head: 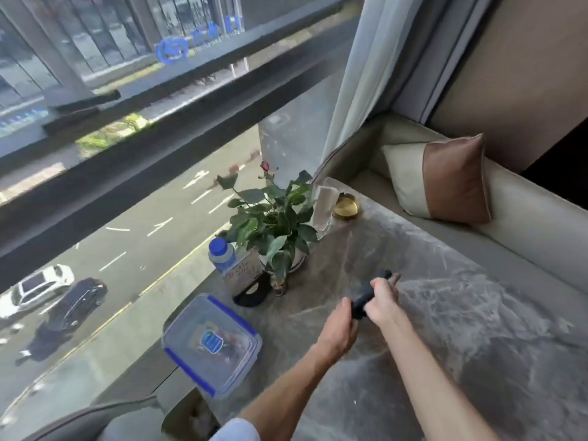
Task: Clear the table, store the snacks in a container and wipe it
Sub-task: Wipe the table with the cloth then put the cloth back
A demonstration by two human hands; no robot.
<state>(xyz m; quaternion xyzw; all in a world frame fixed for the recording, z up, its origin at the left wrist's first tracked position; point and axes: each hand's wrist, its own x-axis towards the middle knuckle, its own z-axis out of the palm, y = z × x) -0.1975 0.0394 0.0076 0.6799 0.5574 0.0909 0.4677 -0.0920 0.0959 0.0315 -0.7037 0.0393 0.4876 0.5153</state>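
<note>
- Both hands are wrapped around one dark rolled-up thing (370,292), probably a wiping cloth twisted into a stick shape, though it's too blurry to be sure. It sits just above the marble-look table (461,329).
- The left hand (337,329) is closed around the near, lower end. The right hand (383,300) is closed around the middle, fingers curled over the top. The far end pokes out past the right hand's fingertips.
- The roll's long axis runs from near-left to far-right, tilting up and away from the person. The hands sit one after the other along it, almost touching.
- The key relation: the bare tabletop opens out to the right of and beyond the right hand, so that hand is nearer the area to wipe. My guess is the cloth gets unrolled first.
- The snack container (211,343) is to the left of the left hand, slightly nearer the person. It's clear hard plastic, a rounded rectangle with blue clips, and the lid looks on with packets inside.
- Beyond the left hand there's a leafy potted plant (276,224), a blue-capped water bottle (221,253), and farther off a shiny brass dish (346,206).
- The table surface is glossy grey stone with white veins, smooth and hard.
</note>
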